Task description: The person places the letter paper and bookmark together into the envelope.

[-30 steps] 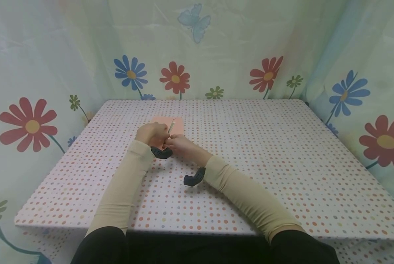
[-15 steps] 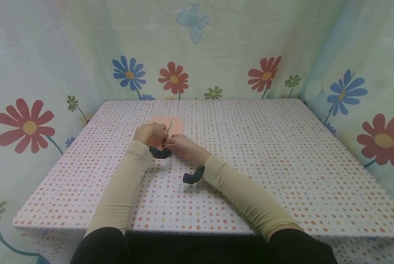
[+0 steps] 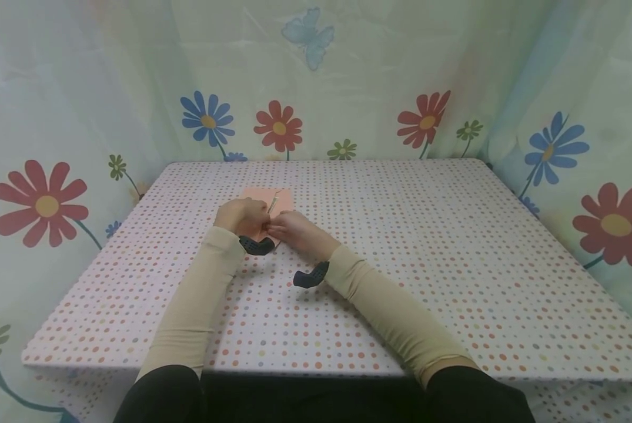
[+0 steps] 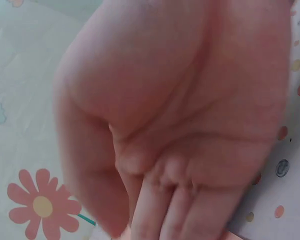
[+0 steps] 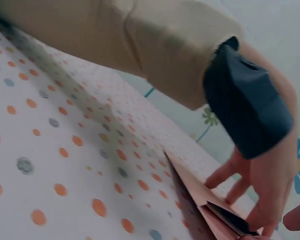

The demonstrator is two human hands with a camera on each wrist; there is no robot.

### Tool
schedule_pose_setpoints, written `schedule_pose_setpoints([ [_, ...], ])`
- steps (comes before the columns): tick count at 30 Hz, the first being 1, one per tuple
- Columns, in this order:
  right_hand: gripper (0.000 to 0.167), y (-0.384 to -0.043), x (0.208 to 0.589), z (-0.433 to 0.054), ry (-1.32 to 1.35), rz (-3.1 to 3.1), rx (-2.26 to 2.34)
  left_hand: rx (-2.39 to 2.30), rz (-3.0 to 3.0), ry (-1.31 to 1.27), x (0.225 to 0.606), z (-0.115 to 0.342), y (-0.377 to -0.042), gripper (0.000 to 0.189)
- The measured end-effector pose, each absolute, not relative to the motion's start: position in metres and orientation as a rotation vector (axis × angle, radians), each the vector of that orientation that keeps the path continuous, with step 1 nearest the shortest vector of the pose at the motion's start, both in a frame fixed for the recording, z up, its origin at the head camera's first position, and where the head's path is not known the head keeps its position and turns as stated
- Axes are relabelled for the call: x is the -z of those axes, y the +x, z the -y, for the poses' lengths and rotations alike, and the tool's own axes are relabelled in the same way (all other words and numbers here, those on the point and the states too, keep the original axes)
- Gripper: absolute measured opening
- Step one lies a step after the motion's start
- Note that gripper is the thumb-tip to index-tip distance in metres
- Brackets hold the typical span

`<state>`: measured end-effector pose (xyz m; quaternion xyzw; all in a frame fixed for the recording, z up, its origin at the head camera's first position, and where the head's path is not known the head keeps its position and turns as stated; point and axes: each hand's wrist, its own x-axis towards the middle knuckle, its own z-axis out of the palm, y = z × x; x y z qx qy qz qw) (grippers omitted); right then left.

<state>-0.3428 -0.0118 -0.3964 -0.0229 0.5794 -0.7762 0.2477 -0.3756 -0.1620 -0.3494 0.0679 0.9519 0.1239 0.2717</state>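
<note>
A flat pink paper-like packet (image 3: 283,202) lies on the table left of centre, under both hands. A narrow pale strip (image 3: 273,204) shows on its face. In the right wrist view a dark gap opens along the edge of the packet (image 5: 192,187). My left hand (image 3: 243,212) bends down over the packet's left side, its fingers on the near part. In the left wrist view the palm of the left hand (image 4: 180,125) covers most of the packet. My right hand (image 3: 300,232) pinches at the near edge, fingertips close to the left hand's; the exact grip is partly hidden.
A white table (image 3: 400,264) with a dotted cloth spreads around the hands. A flower-printed curtain (image 3: 368,76) encloses the back and sides. Dark wrist mounts (image 3: 310,276) hang under both wrists, close to the cloth.
My right hand has shifted slightly up at the packet's near edge, and more of the packet's near corner shows. The left hand stays at its place on the packet.
</note>
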Motion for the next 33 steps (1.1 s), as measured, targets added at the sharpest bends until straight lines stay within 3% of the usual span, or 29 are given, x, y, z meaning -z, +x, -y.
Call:
schedule_pose_setpoints([
  [5,0.014,-0.348,0.391,0.0,0.066,-1.556,2.148,-0.327,-2.546,0.158,0.349,0.161,-0.375,0.06],
  [9,0.058,-0.355,0.387,-0.009,0.122,-1.557,2.151,-0.336,-2.551,0.114,0.347,0.161,-0.376,0.062],
  [11,0.06,-0.358,0.385,-0.013,0.123,-1.583,2.139,-0.369,-2.545,0.098,0.346,0.161,-0.376,0.06],
  [18,0.052,-0.366,0.383,-0.024,0.093,-1.766,2.081,-0.564,-2.489,0.117,0.349,0.164,-0.379,0.052],
  [24,0.05,-0.364,0.373,-0.038,-0.098,-2.16,1.811,-0.586,-2.502,0.108,0.351,0.16,-0.377,0.049],
  [33,0.051,-0.355,0.352,-0.078,-0.334,-2.857,1.048,-0.275,-3.009,0.5,0.349,0.14,-0.382,0.054],
])
